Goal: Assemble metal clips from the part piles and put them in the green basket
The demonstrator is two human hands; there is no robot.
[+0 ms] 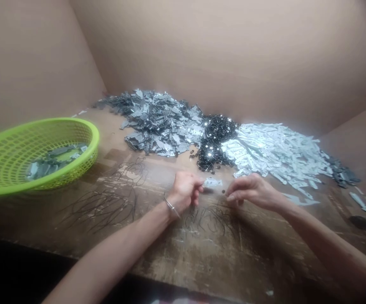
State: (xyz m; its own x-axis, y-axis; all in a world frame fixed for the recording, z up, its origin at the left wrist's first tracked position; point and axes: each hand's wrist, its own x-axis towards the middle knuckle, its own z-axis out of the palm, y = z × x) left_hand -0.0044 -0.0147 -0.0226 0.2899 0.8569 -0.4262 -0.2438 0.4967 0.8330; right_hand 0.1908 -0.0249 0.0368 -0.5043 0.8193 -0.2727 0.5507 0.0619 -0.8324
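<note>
My left hand, with a bangle at the wrist, pinches a small flat silvery metal plate that sticks out to the right of its fingertips. Just right of the plate is my right hand, its thumb and fingers drawn together. A tiny dark round piece shows at its fingertips; whether the fingers grip it I cannot make out. Behind the hands lie a heap of grey metal plates, a heap of small black shiny parts and a heap of long pale metal strips.
A lime green plastic basket with some metal pieces inside stands at the left. Thin dark wires lie on the worn brown tabletop. A dark-headed tool rests at the right. Cardboard walls enclose the back and sides.
</note>
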